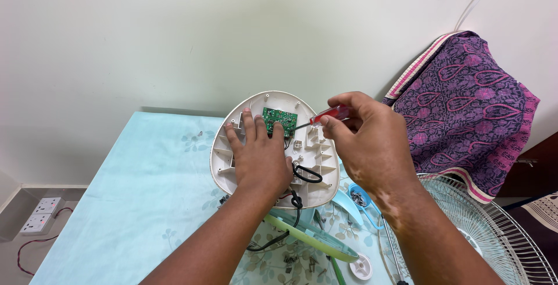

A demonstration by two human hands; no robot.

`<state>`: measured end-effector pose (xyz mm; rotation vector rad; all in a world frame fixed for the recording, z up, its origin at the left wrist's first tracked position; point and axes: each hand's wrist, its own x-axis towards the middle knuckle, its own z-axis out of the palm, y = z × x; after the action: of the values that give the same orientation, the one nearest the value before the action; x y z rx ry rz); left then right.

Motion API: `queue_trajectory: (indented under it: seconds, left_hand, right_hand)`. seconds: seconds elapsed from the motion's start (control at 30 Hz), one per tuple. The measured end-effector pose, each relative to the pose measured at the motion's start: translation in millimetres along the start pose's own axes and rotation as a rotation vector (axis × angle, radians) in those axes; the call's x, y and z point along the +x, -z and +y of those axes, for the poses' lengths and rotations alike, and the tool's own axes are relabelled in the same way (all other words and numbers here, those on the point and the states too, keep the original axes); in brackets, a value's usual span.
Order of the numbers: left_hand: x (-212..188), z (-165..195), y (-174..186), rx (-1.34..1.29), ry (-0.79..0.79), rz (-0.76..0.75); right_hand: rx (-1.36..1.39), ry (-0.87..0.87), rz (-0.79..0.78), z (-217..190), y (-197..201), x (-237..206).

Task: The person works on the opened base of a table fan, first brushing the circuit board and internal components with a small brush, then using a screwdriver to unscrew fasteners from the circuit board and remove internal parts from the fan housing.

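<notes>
Nearest the camera, just below the shell (273, 145), a green blade (314, 239) and a small white cap (361, 266) lie on the pale blue cloth (145, 192), with a blue dish (361, 195) of small screws at the shell's lower right edge, probably parked there to stay within reach. A wire grille (494, 232) sits further right of the shell, low in view. The shell itself is a cream oval plastic housing, open side up, resting on the cloth; a black cable (293, 203) runs out of its lower edge and loops inside. Left hand (258, 154) lies flat on the shell's inner left half, fingers spread, palm pressing down, which looks like bracing so the shell does not rock. Right hand (366, 140) hovers over the shell's right side, thumb and fingertips pinching the red handle of a screwdriver (325, 115); the shaft angles down and left so the tip reaches the green board (279, 120) near the shell's upper middle. Cannot tell whether the tip is seated in a screw. Well left of the shell, down at floor level, a white socket strip (40, 212) with a thin red wire. Right of and behind the shell, a purple patterned fabric (471, 99) is draped over something. Behind the shell, a plain pale wall (174, 35).
</notes>
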<state>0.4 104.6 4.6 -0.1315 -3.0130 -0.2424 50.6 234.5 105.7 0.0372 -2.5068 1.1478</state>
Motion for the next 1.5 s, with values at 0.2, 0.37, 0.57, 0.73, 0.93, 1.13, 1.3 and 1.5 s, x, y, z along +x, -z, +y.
queue_trajectory:
  seconds: [0.2,0.37,0.57,0.73,0.93,1.13,1.3,1.5]
  left_hand:
    - [0,1,-1,-0.002,-0.004,0.002]
    - [-1,-2,-3,-0.010,-0.008,0.025]
    - [0,-2,-5,-0.027,-0.012,0.034]
    - [0,-1,-5,-0.030,-0.014,0.038]
    - [-1,-4,-4,-0.031,-0.002,0.030]
    - [-1,-3,-3,-0.025,0.000,0.022]
    - [-1,-3,-4,-0.022,-0.005,0.032]
    - [-1,-2,-3,-0.021,-0.003,0.015]
  right_hand:
    - [-0.068,-0.196,0.055,-3,-3,-2]
    - [-0.048,0.089,0.044,5,-1,1]
    - [-0.103,-0.090,0.038,-3,-3,-2]
    - [-0.156,-0.201,0.062,-11,-4,-1]
    - [0.009,0.022,0.020,1,-5,-1]
    - [-0.075,0.054,-0.017,-2,-4,-2]
    - [-0.106,-0.121,0.024,-11,-3,-3]
    - [-0.056,-0.104,0.066,-13,-2,-3]
